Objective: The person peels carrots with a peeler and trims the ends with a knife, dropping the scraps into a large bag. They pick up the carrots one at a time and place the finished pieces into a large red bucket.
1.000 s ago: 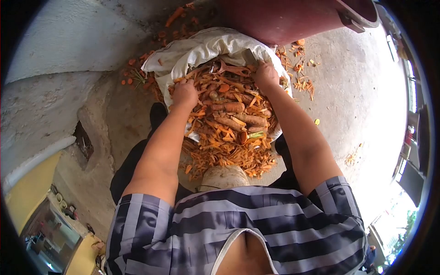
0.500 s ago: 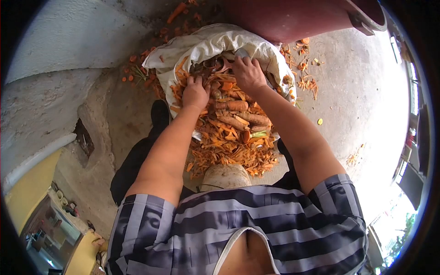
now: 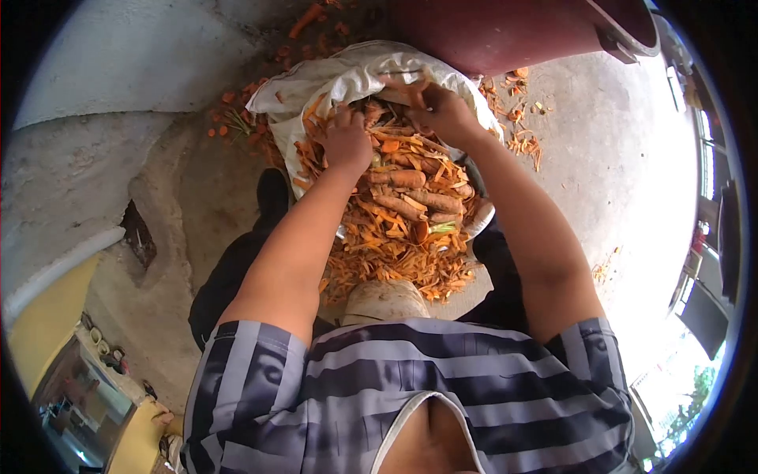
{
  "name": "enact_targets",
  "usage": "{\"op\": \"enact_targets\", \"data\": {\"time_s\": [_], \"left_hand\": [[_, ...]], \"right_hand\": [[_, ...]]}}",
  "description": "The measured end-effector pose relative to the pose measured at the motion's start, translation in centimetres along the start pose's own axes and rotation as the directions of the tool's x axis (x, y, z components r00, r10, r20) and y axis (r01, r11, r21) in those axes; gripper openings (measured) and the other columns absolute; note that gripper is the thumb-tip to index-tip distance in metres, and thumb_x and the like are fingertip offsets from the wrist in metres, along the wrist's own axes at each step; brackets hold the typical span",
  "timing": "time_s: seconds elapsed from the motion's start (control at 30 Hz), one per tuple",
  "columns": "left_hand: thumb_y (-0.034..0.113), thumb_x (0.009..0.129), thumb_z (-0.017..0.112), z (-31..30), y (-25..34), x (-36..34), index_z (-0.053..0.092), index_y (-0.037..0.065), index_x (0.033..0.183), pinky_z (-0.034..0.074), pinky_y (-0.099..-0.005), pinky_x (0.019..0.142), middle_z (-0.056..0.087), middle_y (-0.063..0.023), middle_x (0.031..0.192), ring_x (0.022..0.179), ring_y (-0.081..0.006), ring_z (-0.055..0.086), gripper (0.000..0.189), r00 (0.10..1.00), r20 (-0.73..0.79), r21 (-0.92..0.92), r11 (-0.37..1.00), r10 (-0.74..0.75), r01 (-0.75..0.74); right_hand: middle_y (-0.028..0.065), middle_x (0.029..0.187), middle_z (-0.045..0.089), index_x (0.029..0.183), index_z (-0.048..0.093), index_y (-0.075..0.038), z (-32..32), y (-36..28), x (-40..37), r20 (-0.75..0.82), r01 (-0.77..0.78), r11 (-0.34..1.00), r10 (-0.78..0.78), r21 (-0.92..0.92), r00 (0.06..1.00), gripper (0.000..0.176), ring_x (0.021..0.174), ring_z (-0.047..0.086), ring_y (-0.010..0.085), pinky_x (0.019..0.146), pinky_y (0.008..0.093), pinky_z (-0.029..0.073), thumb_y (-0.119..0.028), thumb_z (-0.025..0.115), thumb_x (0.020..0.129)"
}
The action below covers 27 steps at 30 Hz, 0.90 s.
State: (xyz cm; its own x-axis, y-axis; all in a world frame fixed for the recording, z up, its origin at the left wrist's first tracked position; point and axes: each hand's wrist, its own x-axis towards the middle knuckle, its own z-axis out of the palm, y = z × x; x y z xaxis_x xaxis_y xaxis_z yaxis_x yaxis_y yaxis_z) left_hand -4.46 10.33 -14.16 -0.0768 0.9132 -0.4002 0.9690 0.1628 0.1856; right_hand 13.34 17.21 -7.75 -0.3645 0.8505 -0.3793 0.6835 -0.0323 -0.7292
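Observation:
A white woven sack [image 3: 296,99] lies with its mouth folded back around whole carrots [image 3: 407,178] and a heap of orange peelings [image 3: 410,253]. Over the far left part of the pile is my left hand [image 3: 347,142], fingers curled against a brownish carrot [image 3: 373,114]. Across from it, near the sack's far rim, my right hand [image 3: 448,117] is bent and closed; its fingertips are smeared by motion. Something pinkish-orange shows there, too blurred to name. Part of a metal basin's rim [image 3: 480,220] shows at the pile's right side.
A large dark red tub [image 3: 505,35] stands just beyond the sack. Carrot scraps [image 3: 525,142] litter the concrete floor on both sides. A pale rounded object [image 3: 387,302] sits between my legs, and a rough grey wall [image 3: 87,166] rises on the left.
My right hand has turned and shifted slightly to the right, and the grey object by its fingers no longer shows. My left hand has moved a little to the right. More of the basin rim is visible.

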Motion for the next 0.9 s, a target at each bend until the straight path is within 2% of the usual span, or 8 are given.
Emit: {"op": "enact_targets", "data": {"time_s": [0.1,0.23,0.37,0.47,0.6,0.63,0.8,0.9], "left_hand": [[0.032,0.080,0.059,3.1,0.7,1.9,0.037,0.010,0.126,0.040,-0.0414,0.092,0.034,-0.0157,0.129,0.115,-0.0307,0.040,0.055,0.995,-0.045,-0.090,0.992,0.089,-0.093],[0.034,0.077,0.061,1.5,1.6,3.0,0.030,0.010,0.133,0.038,-0.0385,0.095,0.041,-0.0156,0.127,0.117,-0.0304,0.041,0.068,0.944,0.310,-0.196,0.963,-0.116,0.183],[0.026,0.071,0.065,3.1,-0.2,2.8,0.041,0.004,0.121,0.041,-0.0388,0.091,0.050,-0.0173,0.115,0.107,-0.0314,0.049,0.059,0.954,0.265,-0.442,0.861,-0.142,0.251],[0.019,0.068,0.066,1.8,-1.4,1.5,0.042,0.003,0.118,0.042,-0.0397,0.089,0.051,-0.0177,0.114,0.105,-0.0326,0.050,0.057,0.993,0.119,-0.623,0.778,-0.012,0.084],[0.010,0.068,0.065,-2.5,0.2,-0.8,0.031,0.013,0.127,0.043,-0.0425,0.083,0.048,-0.0130,0.114,0.104,-0.0329,0.048,0.068,0.991,0.071,-0.266,0.959,0.118,-0.095],[0.011,0.069,0.065,-3.6,1.7,-2.5,0.039,0.015,0.123,0.045,-0.0421,0.079,0.051,-0.0123,0.104,0.095,-0.0312,0.053,0.061,0.977,-0.161,-0.066,0.986,0.140,-0.152],[0.017,0.074,0.061,0.4,5.8,-3.2,0.060,0.007,0.096,0.043,-0.0412,0.082,0.048,-0.0132,0.109,0.097,-0.0320,0.051,0.024,0.902,0.077,-0.126,0.901,0.425,-0.414],[0.015,0.082,0.050,3.2,9.3,-4.7,0.055,0.008,0.101,0.040,-0.0413,0.087,0.049,-0.0127,0.110,0.104,-0.0316,0.047,0.021,0.906,0.136,-0.130,0.913,0.402,-0.386]], "right_hand": [[0.0066,0.067,0.058,0.087,0.051,0.001,-3.7,-4.4,-6.9,-0.009,-0.136,0.976,0.140,0.169,0.990,0.018,0.061,0.056,0.0127,0.056,0.0278,0.045,-0.013,0.058,0.078],[0.0162,0.072,0.061,0.098,0.050,0.001,-5.5,-5.8,-16.0,-0.086,-0.300,0.952,0.305,0.069,0.948,0.028,0.066,0.062,0.0249,0.062,0.0342,0.047,-0.017,0.058,0.078],[0.0208,0.079,0.061,0.099,0.050,0.001,-5.5,-2.5,-17.8,-0.220,-0.340,0.937,0.348,0.075,0.911,0.029,0.075,0.062,0.0326,0.067,0.0384,0.047,-0.018,0.058,0.078],[0.0231,0.083,0.061,0.100,0.050,0.000,-6.2,-2.4,-16.9,-0.285,-0.268,0.964,0.257,0.003,0.924,0.030,0.080,0.060,0.0364,0.069,0.0405,0.046,-0.021,0.058,0.080],[0.0229,0.082,0.061,0.102,0.051,-0.001,-6.9,-4.3,-17.0,-0.344,-0.212,0.977,0.197,-0.007,0.918,0.033,0.082,0.059,0.0375,0.070,0.0409,0.046,-0.027,0.056,0.082],[0.0226,0.081,0.061,0.102,0.053,-0.002,-7.1,-4.4,-17.0,-0.301,-0.271,0.963,0.256,-0.009,0.919,0.036,0.083,0.059,0.0372,0.073,0.0420,0.046,-0.033,0.053,0.083],[0.0213,0.083,0.062,0.100,0.057,-0.004,-6.9,-3.2,-16.8,-0.382,-0.271,0.962,0.261,0.028,0.887,0.036,0.083,0.059,0.0370,0.075,0.0431,0.046,-0.035,0.050,0.084],[0.0190,0.086,0.062,0.099,0.057,-0.004,-6.5,-2.4,-17.0,-0.396,-0.276,0.961,0.251,-0.005,0.883,0.034,0.082,0.060,0.0349,0.074,0.0416,0.047,-0.032,0.052,0.081]]}}
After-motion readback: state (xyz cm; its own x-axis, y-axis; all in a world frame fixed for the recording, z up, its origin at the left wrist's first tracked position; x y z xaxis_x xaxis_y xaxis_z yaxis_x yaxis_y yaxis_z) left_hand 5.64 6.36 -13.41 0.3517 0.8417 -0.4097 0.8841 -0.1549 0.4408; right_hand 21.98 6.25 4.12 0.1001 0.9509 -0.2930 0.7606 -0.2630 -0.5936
